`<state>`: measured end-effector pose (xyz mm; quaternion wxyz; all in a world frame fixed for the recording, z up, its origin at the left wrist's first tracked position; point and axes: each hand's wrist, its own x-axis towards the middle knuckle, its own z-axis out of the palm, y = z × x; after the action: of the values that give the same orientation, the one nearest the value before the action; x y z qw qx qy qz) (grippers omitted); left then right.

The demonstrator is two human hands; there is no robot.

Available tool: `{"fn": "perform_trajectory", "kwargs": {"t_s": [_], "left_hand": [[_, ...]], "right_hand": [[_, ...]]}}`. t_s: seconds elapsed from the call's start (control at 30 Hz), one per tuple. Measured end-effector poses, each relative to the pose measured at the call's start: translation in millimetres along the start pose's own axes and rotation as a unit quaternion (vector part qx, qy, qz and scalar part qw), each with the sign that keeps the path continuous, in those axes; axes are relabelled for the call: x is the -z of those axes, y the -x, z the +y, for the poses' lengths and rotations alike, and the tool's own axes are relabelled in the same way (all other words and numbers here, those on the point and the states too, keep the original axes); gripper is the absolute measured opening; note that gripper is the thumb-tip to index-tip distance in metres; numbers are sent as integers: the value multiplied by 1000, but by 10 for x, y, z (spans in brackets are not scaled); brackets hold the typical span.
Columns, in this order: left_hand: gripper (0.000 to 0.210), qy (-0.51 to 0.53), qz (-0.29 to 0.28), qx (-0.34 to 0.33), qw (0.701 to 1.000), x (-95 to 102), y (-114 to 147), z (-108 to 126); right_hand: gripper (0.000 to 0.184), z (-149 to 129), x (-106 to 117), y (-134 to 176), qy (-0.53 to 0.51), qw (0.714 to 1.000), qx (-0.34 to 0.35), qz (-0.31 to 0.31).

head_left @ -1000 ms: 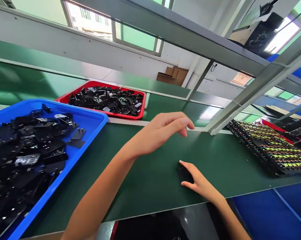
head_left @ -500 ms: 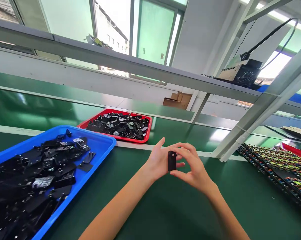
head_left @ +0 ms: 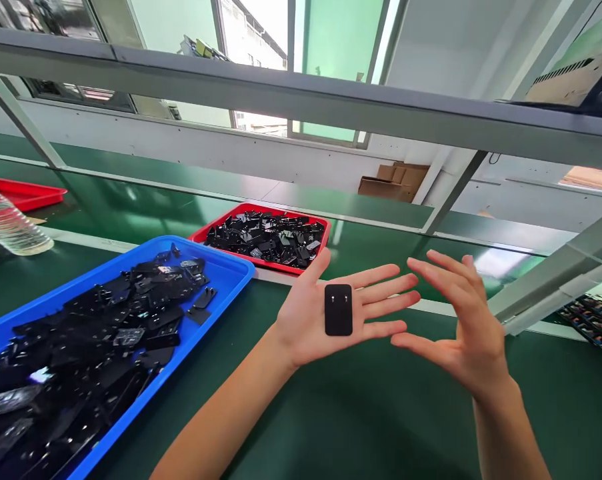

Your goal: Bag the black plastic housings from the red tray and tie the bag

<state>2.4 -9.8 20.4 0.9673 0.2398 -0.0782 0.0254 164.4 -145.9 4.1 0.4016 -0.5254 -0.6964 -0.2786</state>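
My left hand [head_left: 301,333] is held palm up above the green table [head_left: 361,413], fingers spread flat. A small black rectangular plastic part [head_left: 338,309] with two small holes near its top lies on that palm. My right hand [head_left: 468,333] hovers just to the right of the left fingertips, fingers apart, holding nothing. To the left stands a blue tray [head_left: 227,268] piled with several black plastic parts. Behind it sits a red tray [head_left: 215,227] with more of the same parts.
A clear water bottle [head_left: 8,230] lies at the far left, with another red tray [head_left: 21,193] behind it. A slanted metal frame post [head_left: 555,293] and a tray of small components [head_left: 593,320] are at the right. A shelf beam [head_left: 301,93] runs overhead. Cardboard boxes [head_left: 393,181] sit at the back.
My right hand lifted the black part off the table and brought it to my left hand. Both hands have since opened; the part rests on my left palm. The view swung left and up.
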Motion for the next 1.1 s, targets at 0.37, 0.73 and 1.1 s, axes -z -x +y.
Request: {"fn": "perform_trajectory", "kwargs": {"t_s": [0.37,0.73,1.1], "left_hand": [[82,-3,22,-12,1000,37,-7,12],[81,-6,21,-10,1000,6,-4,-7],[83,-25,15,3,1000,42,-24,-40]], "right_hand": [[72,51,14,7,18,1000,12,21],[70,-3,14,-8,17,1000,17,15],[66,-64,27,-11,30,999,21,9]]}}
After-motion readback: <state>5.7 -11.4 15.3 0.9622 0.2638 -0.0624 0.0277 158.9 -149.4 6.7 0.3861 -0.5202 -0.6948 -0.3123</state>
